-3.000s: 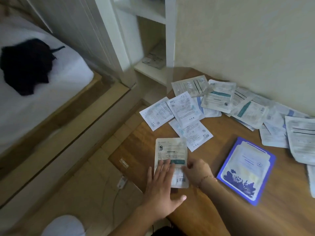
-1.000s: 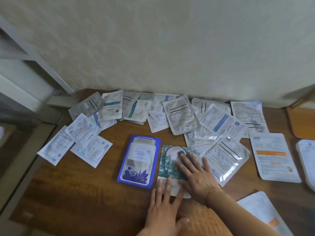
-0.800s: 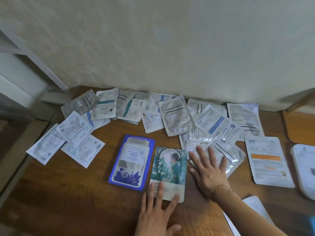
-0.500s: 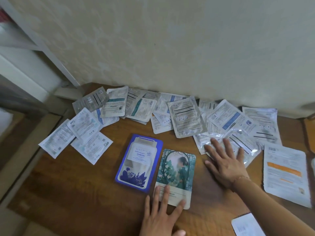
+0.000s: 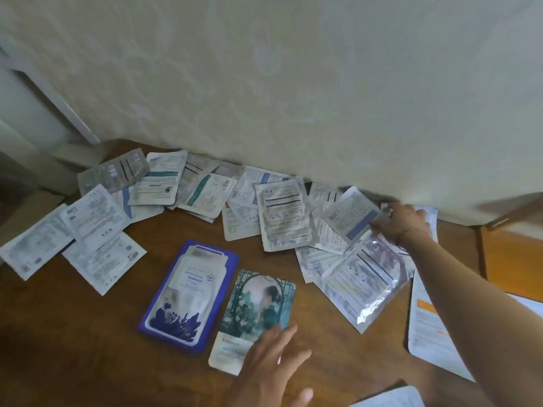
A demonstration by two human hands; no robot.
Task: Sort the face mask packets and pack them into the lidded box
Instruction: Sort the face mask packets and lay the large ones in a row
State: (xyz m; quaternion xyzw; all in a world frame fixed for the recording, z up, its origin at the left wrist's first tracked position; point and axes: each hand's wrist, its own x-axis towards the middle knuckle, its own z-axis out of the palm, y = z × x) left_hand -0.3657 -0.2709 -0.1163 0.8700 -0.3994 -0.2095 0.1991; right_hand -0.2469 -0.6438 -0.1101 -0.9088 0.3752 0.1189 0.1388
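Head camera looks down on a wooden table (image 5: 73, 342) pushed against a pale patterned wall (image 5: 293, 83), with face mask packets strewn along the far edge. At the far left three white printed packets (image 5: 97, 218) lie fanned and overlapping, one of them poking past the table's left edge. Behind them a greyish foil packet (image 5: 113, 171) rests near the wall, and beside it a run of white packets with teal stripes (image 5: 202, 192) overlaps toward the middle. Nearer the front, a blue packet with a flower print (image 5: 191, 292) lies flat, and just to its right, edges nearly touching, sits a green packet with a picture of a figure (image 5: 261, 306). The left hand (image 5: 273, 368) lies over that green packet's lower right corner, fingers straight and spread, gripping nothing. Further back in the middle a silver packet with black bars (image 5: 285, 212) tops the heap. To its right a white packet with a blue stripe (image 5: 352, 215) lies tilted, and the right hand (image 5: 402, 221) reaches across to it near the wall; the fingers are at its right edge, but motion blur hides whether they pinch it. Below that arm a shiny clear-fronted packet (image 5: 361, 277) lies askew, and at the right edge a white packet with an orange band (image 5: 426, 327) lies partly under the forearm. No box can be made out.
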